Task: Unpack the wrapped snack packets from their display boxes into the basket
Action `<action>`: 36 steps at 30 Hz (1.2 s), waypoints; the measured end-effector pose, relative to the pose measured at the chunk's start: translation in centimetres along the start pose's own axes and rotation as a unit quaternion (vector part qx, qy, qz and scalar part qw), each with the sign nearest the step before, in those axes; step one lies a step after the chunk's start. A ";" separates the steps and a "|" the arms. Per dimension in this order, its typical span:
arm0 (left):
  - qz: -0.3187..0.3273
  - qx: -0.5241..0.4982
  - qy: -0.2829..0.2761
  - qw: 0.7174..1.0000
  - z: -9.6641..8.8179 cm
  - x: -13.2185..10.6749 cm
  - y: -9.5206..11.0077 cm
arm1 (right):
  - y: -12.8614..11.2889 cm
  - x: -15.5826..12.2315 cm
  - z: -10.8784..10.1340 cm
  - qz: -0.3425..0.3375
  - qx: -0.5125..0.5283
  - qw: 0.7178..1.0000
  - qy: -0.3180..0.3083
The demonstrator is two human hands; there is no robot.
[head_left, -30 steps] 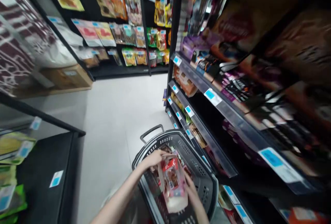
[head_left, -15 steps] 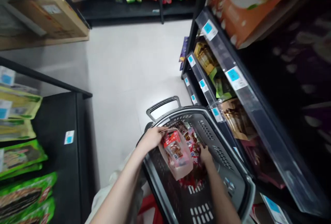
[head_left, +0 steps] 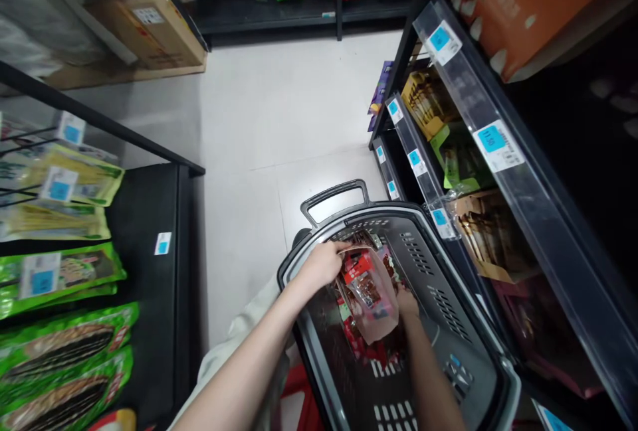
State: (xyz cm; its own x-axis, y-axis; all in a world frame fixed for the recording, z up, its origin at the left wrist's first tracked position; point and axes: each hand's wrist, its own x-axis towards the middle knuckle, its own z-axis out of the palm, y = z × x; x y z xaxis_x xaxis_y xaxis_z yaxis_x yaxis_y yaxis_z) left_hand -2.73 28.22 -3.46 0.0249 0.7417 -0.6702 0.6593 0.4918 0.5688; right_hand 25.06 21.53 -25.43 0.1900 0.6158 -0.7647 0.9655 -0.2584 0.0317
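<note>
A dark grey shopping basket with a handle stands on the shop floor below me. My left hand grips the top of a clear pink snack bag with a red label, held inside the basket. My right hand is low in the basket at the bag's right side, fingers mostly hidden behind the bag. Red snack packets lie in the basket under the bag.
Dark shelves with blue price tags and boxed goods run along the right. On the left a black rack holds green packets. A cardboard box sits at the far left; the pale floor opens ahead.
My view has tipped down toward the basket. Both hands have lowered the pink bag deeper among the red packets, and my right hand has slid from under the bag to its side.
</note>
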 end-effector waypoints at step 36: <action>-0.043 -0.107 -0.001 0.993 0.8 1.9 -0.6 | -7.7 -18.8 -12.1 -0.269 0.214 0.891 0.295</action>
State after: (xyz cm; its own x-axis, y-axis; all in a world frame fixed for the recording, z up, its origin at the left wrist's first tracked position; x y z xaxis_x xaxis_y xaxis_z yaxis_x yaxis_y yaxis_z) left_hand -2.51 28.94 -5.49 -0.0231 0.6923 -0.7213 0.4846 0.6388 0.5976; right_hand 16.18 20.96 -3.52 -0.0973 0.9882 -0.1186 0.8122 0.0099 -0.5832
